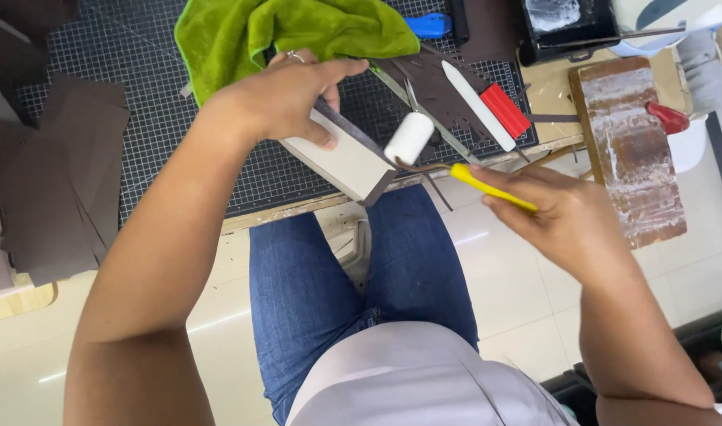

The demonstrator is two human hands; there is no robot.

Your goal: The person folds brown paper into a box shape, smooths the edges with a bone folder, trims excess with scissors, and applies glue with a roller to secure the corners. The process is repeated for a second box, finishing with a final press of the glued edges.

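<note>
While both hands grip block (347, 162) and roller (424, 150), a gridded cutting mat (140, 63) overhangs pale floor tiles (518, 292).

1. Under the left hand's fingers (298, 95) lay a smooth, matt board block (347, 162).
2. The right fingers (526, 193) pinched a glossy yellow plastic handle (487, 187).
3. Beyond the left fingertips sat fluffy green cloth (290, 35).

Bright, even light fills the view, with pale streaks of glare on the glossy floor tiles (219, 323), soft faint shadows, and slight blur at the edges.
</note>
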